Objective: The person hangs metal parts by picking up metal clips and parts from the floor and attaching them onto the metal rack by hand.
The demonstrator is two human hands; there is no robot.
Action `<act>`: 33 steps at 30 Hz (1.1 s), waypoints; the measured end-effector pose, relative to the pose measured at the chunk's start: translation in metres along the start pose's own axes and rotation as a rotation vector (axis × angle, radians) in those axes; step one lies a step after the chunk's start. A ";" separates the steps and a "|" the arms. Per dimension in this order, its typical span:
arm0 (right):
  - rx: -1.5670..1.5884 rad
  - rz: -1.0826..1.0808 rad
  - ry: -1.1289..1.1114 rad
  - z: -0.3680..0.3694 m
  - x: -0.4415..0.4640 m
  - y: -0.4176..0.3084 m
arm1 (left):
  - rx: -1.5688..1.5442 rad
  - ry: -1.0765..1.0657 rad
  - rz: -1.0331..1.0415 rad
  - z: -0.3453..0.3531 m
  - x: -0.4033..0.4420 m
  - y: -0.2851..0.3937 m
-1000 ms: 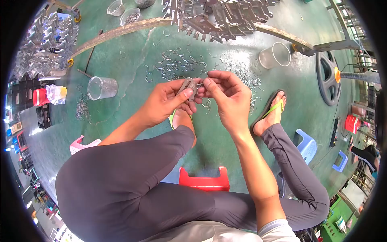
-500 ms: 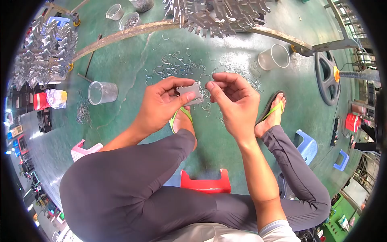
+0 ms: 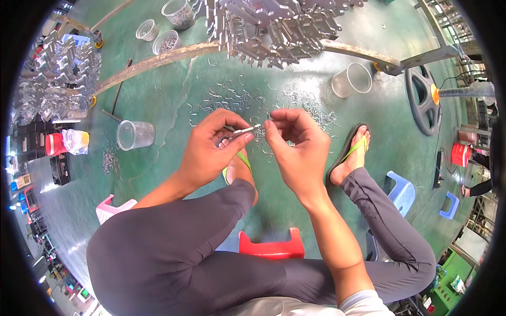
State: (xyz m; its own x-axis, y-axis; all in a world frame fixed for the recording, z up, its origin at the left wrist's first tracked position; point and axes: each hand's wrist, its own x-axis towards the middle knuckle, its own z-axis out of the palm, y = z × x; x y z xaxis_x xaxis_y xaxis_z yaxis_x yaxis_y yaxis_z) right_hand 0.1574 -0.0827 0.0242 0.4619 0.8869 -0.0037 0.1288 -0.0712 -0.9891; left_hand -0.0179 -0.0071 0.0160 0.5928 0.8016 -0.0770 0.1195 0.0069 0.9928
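Note:
My left hand (image 3: 208, 150) pinches a small flat metal plate (image 3: 244, 130) between thumb and fingers. The plate is turned nearly edge-on, its free end pointing right. Just beside that end is my right hand (image 3: 301, 152), thumb and index finger brought close together; whatever sits between them is too small to make out. Beneath the hands, many curved wire hooks (image 3: 229, 99) lie scattered on the green floor. Ahead hangs a dense cluster of metal plates (image 3: 274, 34) of a similar grey.
A rusty rack bar (image 3: 158, 59) crosses in front. Clear plastic tubs stand at left (image 3: 135, 136) and right (image 3: 351, 80). More plates (image 3: 58, 79) hang far left. A red stool (image 3: 271, 249) is below me, a blue stool (image 3: 401, 194) and a black wheel (image 3: 424, 100) to the right.
The metal plate has turned from showing its broad face to nearly edge-on. Both hands sit slightly lower in view, and the hanging plates ahead show larger.

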 end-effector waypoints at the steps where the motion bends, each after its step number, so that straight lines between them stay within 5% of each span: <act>1: -0.027 -0.015 -0.010 -0.002 0.000 -0.001 | -0.087 0.022 -0.024 0.001 0.001 0.000; 6: 0.079 -0.026 0.008 -0.010 0.000 -0.008 | -0.387 0.030 -0.229 0.003 0.006 0.010; 33: 0.092 -0.120 0.066 -0.013 0.004 -0.015 | 0.110 -0.103 -0.122 0.000 0.006 0.019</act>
State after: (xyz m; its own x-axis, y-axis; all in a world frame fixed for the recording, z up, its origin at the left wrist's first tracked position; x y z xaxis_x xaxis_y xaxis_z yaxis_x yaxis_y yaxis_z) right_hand 0.1685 -0.0836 0.0407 0.5053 0.8543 0.1220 0.1072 0.0781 -0.9912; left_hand -0.0119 -0.0024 0.0349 0.6463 0.7333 -0.2110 0.2787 0.0306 0.9599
